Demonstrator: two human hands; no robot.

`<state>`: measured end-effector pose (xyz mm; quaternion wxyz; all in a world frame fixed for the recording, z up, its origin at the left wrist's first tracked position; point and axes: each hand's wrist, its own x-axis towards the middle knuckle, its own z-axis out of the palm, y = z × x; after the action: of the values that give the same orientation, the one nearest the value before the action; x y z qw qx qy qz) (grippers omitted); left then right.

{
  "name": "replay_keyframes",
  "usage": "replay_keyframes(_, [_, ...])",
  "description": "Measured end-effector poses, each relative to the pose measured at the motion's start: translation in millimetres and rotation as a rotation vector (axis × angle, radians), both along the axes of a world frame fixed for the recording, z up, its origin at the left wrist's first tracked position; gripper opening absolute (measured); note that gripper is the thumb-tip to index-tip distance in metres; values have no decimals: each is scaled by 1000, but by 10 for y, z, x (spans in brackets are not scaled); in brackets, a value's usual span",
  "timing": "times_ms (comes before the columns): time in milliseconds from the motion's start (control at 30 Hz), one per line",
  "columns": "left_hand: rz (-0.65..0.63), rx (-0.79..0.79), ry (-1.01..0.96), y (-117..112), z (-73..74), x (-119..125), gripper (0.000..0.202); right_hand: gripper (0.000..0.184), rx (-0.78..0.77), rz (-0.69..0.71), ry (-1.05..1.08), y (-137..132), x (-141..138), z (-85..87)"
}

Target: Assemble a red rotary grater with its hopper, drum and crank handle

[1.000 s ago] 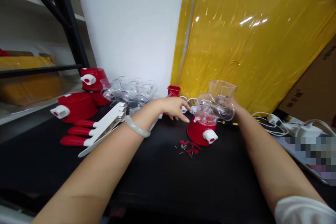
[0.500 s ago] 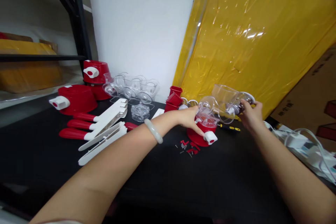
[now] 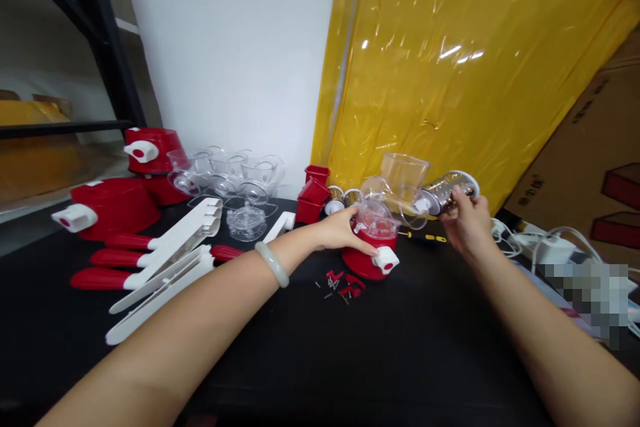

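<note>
My left hand [image 3: 345, 230] grips the red base [image 3: 367, 259] of a rotary grater, its thumb near the white knob [image 3: 387, 260]. On that base stands a clear plastic housing [image 3: 405, 173] with a hopper on top. My right hand [image 3: 466, 217] holds a metal grater drum [image 3: 445, 192] with a white rim, tilted sideways. The drum's white inner end points left at the round opening of the housing; whether it is inside the opening I cannot tell. Small red parts and screws [image 3: 345, 285] lie just in front of the base.
Red bases [image 3: 117, 207], clear housings [image 3: 225, 170] and white crank handles with red grips [image 3: 170, 240] lie at left. Red pushers [image 3: 313, 193] and more drums [image 3: 343, 199] stand behind my left hand. A screwdriver [image 3: 425, 237] lies behind the base; cables [image 3: 555, 240] are at right.
The camera view has shifted, so most things appear farther left. My right hand has turned the drum so that more of its metal side shows, still by the housing's opening. My left hand keeps its grip.
</note>
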<state>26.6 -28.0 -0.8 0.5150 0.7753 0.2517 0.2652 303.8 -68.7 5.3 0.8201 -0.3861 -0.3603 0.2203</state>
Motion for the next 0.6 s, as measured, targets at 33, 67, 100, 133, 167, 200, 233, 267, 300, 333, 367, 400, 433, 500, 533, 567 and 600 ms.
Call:
replay_keyframes(33, [-20, -32, -34, 2, 13, -3, 93, 51, 16, -2, 17, -12, -5, 7])
replay_keyframes(67, [-39, -69, -71, 4, 27, -6, 91, 50, 30, 3, 33, -19, -11, 13])
replay_keyframes(100, [-49, -107, -104, 7, 43, -9, 90, 48, 40, 8, 46, -23, -17, 17])
replay_keyframes(133, [-42, -143, -129, 11, 60, -12, 88, 47, 47, 17, 52, -24, -23, 21])
replay_keyframes(167, [-27, -181, -149, 14, 77, -15, 86, 46, 58, 24, 56, -23, -28, 26])
replay_keyframes(200, [-14, -220, -165, 18, 92, -17, 84, 44, 74, 30, 58, -23, -31, 31])
replay_keyframes(233, [-13, -262, -183, 20, 105, -19, 81, 41, 91, 35, 58, -25, -34, 37])
replay_keyframes(267, [-28, -301, -208, 22, 115, -20, 78, 38, 107, 39, 54, -28, -37, 44])
replay_keyframes(300, [-53, -333, -234, 25, 122, -20, 75, 36, 120, 40, 50, -35, -39, 53])
replay_keyframes(333, [-78, -356, -257, 27, 125, -20, 73, 33, 131, 39, 46, -43, -41, 62])
replay_keyframes(367, [-90, -365, -271, 30, 125, -19, 70, 32, 137, 38, 43, -54, -44, 72])
replay_keyframes(400, [-80, -362, -271, 33, 123, -19, 69, 32, 142, 40, 42, -64, -48, 81])
replay_keyframes(433, [-55, -351, -261, 35, 121, -18, 68, 33, 145, 43, 44, -74, -52, 88])
replay_keyframes(500, [5, -324, -230, 32, 119, -17, 69, 37, 140, 51, 46, -88, -57, 93])
replay_keyframes(533, [30, -312, -212, 27, 122, -17, 70, 39, 132, 53, 45, -91, -58, 90])
replay_keyframes(567, [50, -302, -194, 19, 127, -18, 70, 39, 122, 52, 47, -91, -58, 84])
replay_keyframes(600, [66, -295, -176, 9, 135, -19, 71, 40, 110, 48, 49, -89, -57, 76])
